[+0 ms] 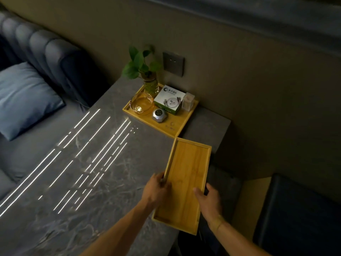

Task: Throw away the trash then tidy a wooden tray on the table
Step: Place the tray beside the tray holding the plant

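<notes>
An empty long wooden tray (186,174) sits tilted over the right edge of the grey marble table (83,172), partly overhanging it. My left hand (156,189) grips its left rim, and my right hand (208,198) grips its right rim with the thumb inside. A second, square wooden tray (171,126) rests at the table's far corner. It carries a glass ashtray (142,105), a small silver device (159,115), a white and green box (169,101), a clear toothpick holder (188,100) and a plant in a glass vase (145,71).
A dark wall with a switch plate (173,64) runs behind the table. A blue sofa with a cushion (24,97) lies to the left. Dark seating (299,215) and a dark gap by the table's right edge (221,182) lie to the right.
</notes>
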`<action>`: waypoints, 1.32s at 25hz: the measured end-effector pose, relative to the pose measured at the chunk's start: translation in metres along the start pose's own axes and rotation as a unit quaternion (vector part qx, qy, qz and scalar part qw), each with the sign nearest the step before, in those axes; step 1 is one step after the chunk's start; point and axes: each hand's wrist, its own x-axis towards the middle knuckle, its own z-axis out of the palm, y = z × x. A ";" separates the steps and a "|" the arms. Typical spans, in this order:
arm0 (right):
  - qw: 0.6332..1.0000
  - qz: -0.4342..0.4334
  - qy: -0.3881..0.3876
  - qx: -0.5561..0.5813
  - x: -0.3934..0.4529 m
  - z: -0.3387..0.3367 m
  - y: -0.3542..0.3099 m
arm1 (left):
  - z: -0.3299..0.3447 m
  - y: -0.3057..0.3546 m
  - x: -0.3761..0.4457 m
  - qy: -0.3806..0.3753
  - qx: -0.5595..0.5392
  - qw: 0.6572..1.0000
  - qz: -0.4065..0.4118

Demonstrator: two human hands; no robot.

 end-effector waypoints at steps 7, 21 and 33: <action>0.999 -0.022 0.032 -0.036 0.012 0.004 -0.011 | -0.008 0.011 0.030 -0.005 0.059 0.997 0.042; 0.720 -0.390 -0.004 -0.574 -0.051 0.001 0.047 | -0.025 -0.048 -0.032 0.007 0.519 0.728 0.448; 0.723 -0.384 0.035 -0.573 -0.034 0.015 0.041 | -0.024 -0.039 -0.022 0.026 0.524 0.699 0.486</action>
